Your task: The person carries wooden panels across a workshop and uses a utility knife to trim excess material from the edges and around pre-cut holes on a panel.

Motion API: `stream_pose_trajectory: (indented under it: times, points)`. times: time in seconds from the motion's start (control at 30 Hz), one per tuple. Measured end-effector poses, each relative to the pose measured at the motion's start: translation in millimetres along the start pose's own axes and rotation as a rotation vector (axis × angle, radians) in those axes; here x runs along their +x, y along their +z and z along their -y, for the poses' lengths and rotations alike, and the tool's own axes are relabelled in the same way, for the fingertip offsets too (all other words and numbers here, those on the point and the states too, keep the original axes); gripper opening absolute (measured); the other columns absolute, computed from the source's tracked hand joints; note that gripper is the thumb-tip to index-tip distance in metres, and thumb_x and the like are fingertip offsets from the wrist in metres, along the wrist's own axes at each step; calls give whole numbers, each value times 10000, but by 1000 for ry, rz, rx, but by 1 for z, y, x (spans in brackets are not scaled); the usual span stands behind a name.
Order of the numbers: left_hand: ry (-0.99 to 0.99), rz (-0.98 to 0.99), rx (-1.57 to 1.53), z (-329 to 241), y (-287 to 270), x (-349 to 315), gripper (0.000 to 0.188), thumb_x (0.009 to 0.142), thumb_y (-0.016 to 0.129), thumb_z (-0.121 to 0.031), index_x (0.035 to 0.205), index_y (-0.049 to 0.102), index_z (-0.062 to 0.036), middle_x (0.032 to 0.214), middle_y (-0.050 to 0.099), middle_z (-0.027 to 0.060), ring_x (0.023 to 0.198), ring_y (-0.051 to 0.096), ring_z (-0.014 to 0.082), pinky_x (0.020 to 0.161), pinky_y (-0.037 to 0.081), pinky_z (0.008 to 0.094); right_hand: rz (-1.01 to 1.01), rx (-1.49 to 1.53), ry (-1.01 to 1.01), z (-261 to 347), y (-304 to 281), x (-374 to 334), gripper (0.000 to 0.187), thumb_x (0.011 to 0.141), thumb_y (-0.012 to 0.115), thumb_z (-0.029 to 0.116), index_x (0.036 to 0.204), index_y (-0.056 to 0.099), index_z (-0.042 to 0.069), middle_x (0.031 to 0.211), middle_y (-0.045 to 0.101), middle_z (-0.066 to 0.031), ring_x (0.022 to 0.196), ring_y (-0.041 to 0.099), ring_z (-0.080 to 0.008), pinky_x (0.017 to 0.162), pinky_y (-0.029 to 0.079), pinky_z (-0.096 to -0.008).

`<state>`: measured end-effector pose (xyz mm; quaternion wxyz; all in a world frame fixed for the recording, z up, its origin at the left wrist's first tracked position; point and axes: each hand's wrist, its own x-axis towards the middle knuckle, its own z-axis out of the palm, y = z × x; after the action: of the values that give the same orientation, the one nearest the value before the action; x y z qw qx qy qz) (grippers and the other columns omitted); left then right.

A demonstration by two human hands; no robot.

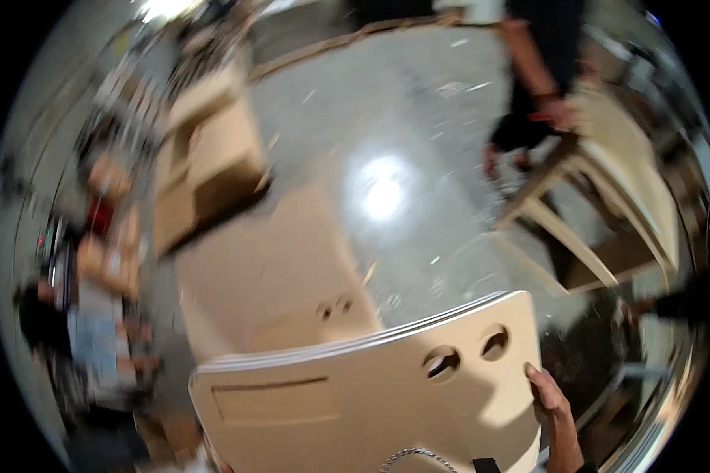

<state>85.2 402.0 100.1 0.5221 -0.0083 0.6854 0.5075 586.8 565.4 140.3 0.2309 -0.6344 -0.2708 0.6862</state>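
Observation:
A stack of pale wooden panels (371,410) with rounded corners fills the lower middle, tilted toward me. The top panel has two round holes near its right end and a thin rectangular groove at its left. My right hand (556,406) is closed on the stack's right edge, its thumb on the front face and its other fingers hidden. At the lower left edge shows a sliver of my left hand (222,467), held against the stack; most of it is cut off. A braided cord (418,453) hangs in front of the panels.
A flat board (268,276) with two small holes lies on the grey floor beyond. A wooden box-like unit (213,158) stands far left. At the right, another person (540,71) touches a wooden frame (599,197). A second person (95,339) is at the left; a dark sleeve (686,303) shows far right.

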Motion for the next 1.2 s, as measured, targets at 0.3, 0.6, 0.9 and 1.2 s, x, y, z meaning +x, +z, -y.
stream_pose_trajectory:
  times: [0.3, 0.6, 0.9, 1.2]
  points:
    - [14, 735, 373, -15, 185, -32, 628, 930, 335, -528, 1339, 366, -52, 1278, 475, 113, 1138, 474, 273, 948, 407, 409, -420, 118, -181, -39, -86, -187, 744, 813, 543, 586, 1243, 495, -20, 1096, 587, -141, 970, 564, -205, 844, 439, -338]
    - [-149, 1265, 716, 50, 305, -165, 641, 929, 324, -537, 1346, 355, -51, 1289, 466, 116, 1152, 463, 278, 962, 392, 410, -926, 465, -138, -205, -117, -406, 779, 806, 528, 601, 1289, 464, -6, 1222, 535, -176, 1134, 502, -269, 944, 386, -376]
    - [-214, 1513, 1040, 165, 439, -285, 655, 929, 313, -546, 1354, 344, -49, 1301, 456, 118, 1166, 452, 283, 977, 378, 412, -1279, 727, -228, -334, -188, -476, 734, 831, 512, 583, 1217, 517, -42, 1146, 579, -166, 1054, 542, -243, 902, 414, -349]
    - [-405, 1699, 1183, 282, 599, -370, 668, 928, 302, -555, 1361, 332, -47, 1313, 447, 120, 1180, 441, 288, 991, 364, 413, -1450, 891, -241, -363, -299, -562, 599, 890, 492, 485, 1171, 542, -42, 1067, 597, -102, 964, 545, -154, 835, 436, -299]
